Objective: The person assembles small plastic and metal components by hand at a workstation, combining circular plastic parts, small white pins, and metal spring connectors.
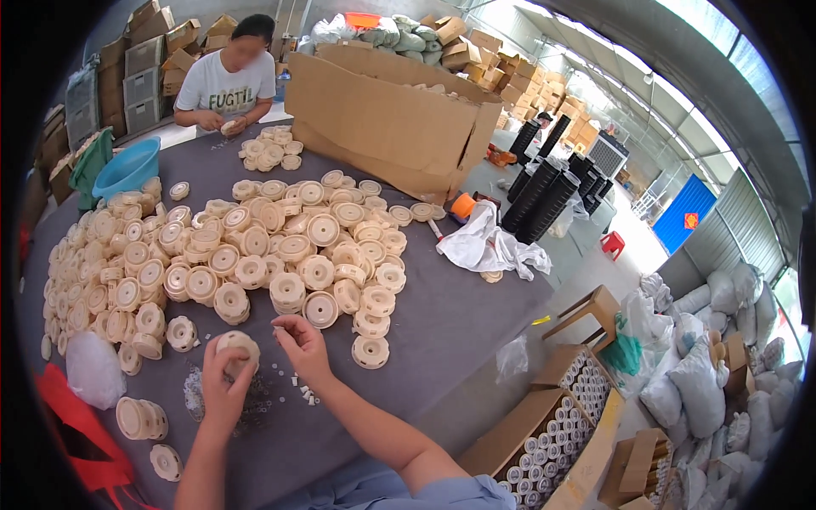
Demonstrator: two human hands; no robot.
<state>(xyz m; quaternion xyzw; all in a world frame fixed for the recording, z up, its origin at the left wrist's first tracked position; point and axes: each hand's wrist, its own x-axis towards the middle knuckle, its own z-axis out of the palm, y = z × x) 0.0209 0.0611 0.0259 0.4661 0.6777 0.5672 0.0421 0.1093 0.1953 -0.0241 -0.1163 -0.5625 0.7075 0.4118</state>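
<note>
A large table with a grey cover (pixel 442 331) fills the middle of the view. At its far side stands a big open cardboard box (pixel 382 119). A wide heap of cream plastic discs (pixel 255 246) spreads over the left and middle part of the table, and a blue basin (pixel 127 166) sits at the far left. A white cloth (pixel 484 242) lies at the right edge. Across the table another person (pixel 225 81) handles the same kind of discs. On the floor to the right, open cartons (pixel 544 442) hold finished pieces in rows.

Near the front edge, the left hand (pixel 223 387) is closed around one cream disc (pixel 238 344), held up just above the cover. The right hand (pixel 302 344) is just beside it, with the thumb and fingers pinched together; I cannot tell if something small is between them. Under the hands lie tiny white parts (pixel 302 395), scattered on the cover.

I judge that the step in hand is fitting a small part into the held disc. The next move seems to need a steady left grip and a careful aim of the pinched fingers to the disc's face, because the parts are very small.
</note>
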